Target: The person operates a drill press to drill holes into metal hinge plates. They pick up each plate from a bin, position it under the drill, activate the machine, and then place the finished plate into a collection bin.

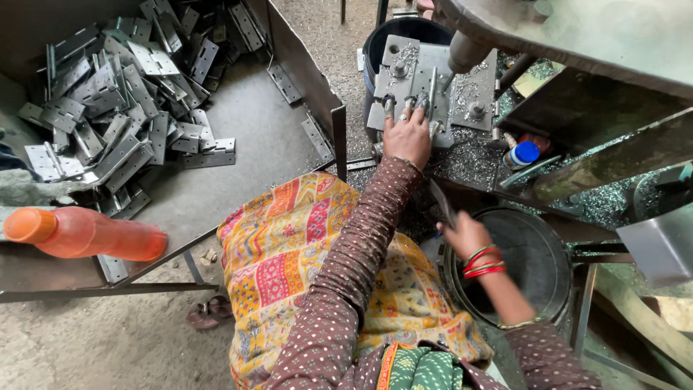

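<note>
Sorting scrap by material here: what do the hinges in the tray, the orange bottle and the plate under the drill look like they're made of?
The hinges look like bare steel: flat grey plates with a dull metallic sheen and punched holes. The orange bottle seems to be translucent plastic, glossy and light-passing. The jig plate, where the left hand rests, appears to be thick grey metal, matte, strewn with bright shavings.

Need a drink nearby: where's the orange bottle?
In the head view, the orange bottle lies on its side at far left, on the metal tray's front edge, below the hinge pile.
</note>
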